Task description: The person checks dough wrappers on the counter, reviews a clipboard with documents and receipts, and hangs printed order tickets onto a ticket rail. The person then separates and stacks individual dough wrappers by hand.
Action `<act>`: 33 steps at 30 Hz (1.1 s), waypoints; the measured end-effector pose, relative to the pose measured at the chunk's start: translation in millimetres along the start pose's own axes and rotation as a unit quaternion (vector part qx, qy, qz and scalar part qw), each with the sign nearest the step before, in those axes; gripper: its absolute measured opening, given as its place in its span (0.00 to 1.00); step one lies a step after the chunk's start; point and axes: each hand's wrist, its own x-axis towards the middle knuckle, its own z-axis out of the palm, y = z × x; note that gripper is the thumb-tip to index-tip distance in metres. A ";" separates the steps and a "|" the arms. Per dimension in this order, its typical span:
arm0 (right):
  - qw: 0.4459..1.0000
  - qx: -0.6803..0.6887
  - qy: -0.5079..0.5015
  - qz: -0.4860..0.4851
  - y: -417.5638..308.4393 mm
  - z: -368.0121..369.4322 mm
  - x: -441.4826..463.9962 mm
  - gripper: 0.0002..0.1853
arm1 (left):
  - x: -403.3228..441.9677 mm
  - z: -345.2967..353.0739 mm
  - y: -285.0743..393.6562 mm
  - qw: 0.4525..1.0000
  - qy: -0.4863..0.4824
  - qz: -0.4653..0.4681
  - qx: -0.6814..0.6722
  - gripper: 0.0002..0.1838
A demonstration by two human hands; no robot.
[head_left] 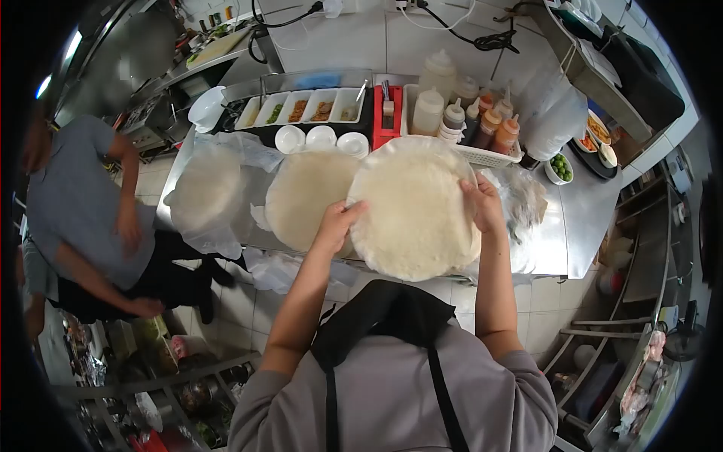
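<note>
A large, round, pale sheet of dough [414,207] is held up over the front edge of the steel counter. My left hand [340,224] grips its left rim, thumb on top. On the right rim my right hand [483,202] holds it in the same way, fingers partly hidden beneath. Behind and left of it lies another round pale sheet [305,192] on the counter, partly covered by the held one. Farther left rests a third round sheet [205,188] on clear plastic. Crumpled plastic [520,200] lies just right of my right hand.
Sauce bottles [427,111] stand in a white basket [493,157] at the back. Left of them are a red holder [386,135], small white bowls [321,138] and topping trays [299,108]. A bowl of limes [558,169] sits right. A person [98,196] stands at the left.
</note>
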 end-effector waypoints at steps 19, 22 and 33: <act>0.953 -0.300 -0.037 -0.037 78.8 84.1 -51.0 0.10 | -18.9 31.2 -42.7 0.994 -0.012 -0.087 -0.057 0.13; 0.950 -0.303 -0.047 -0.056 77.5 84.2 -50.0 0.10 | -18.3 35.9 -43.1 0.995 0.003 -0.085 -0.058 0.13; 0.982 -0.103 -0.083 0.132 80.1 64.1 -38.7 0.06 | -22.6 42.5 -41.8 0.996 -0.008 -0.066 -0.052 0.15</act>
